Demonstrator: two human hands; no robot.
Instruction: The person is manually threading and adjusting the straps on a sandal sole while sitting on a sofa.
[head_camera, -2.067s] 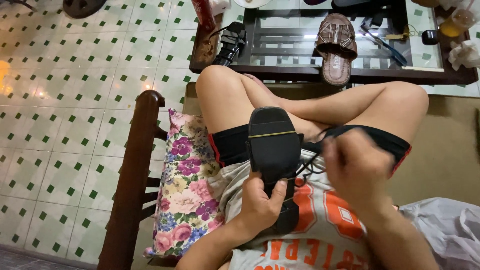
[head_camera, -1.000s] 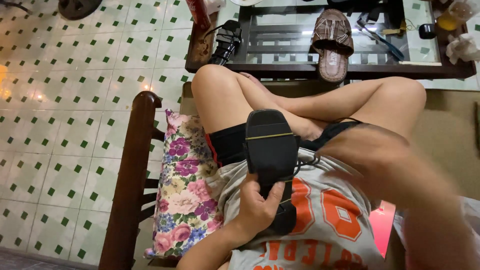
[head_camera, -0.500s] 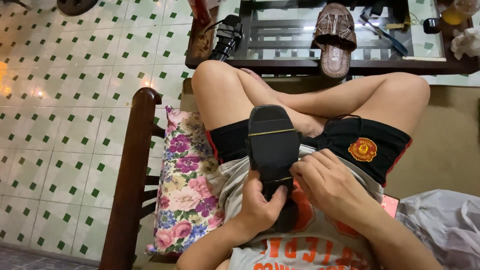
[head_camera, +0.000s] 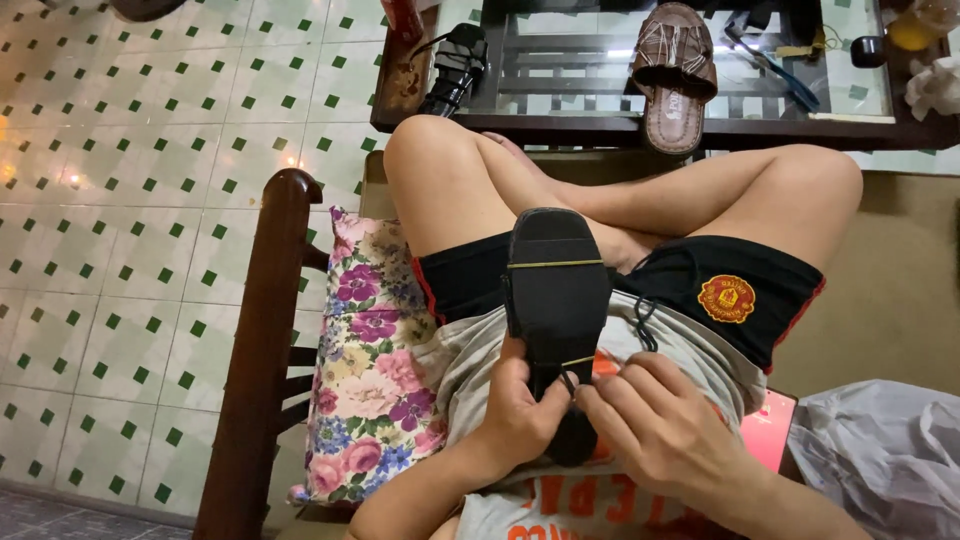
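Observation:
A black sandal (head_camera: 555, 290) lies sole-up on my lap, toe pointing away from me, with two thin yellowish threads running across the sole. My left hand (head_camera: 520, 410) grips its heel end from the left. My right hand (head_camera: 655, 430) is beside it, fingertips pinched on a thread at the sole's nearer band. I sit cross-legged in black shorts and a grey shirt.
A floral cushion (head_camera: 370, 360) leans against the dark wooden armrest (head_camera: 265, 340) on my left. Ahead stands a glass-topped table (head_camera: 560, 125) bearing a brown sandal (head_camera: 672, 70), another black sandal (head_camera: 455, 60) and small tools. A white plastic bag (head_camera: 880, 450) lies at my right. Tiled floor on the left.
My right hand swung out to the right, away from the sandal, then came back to its heel end and now pinches the thread. The left hand kept holding the sandal.

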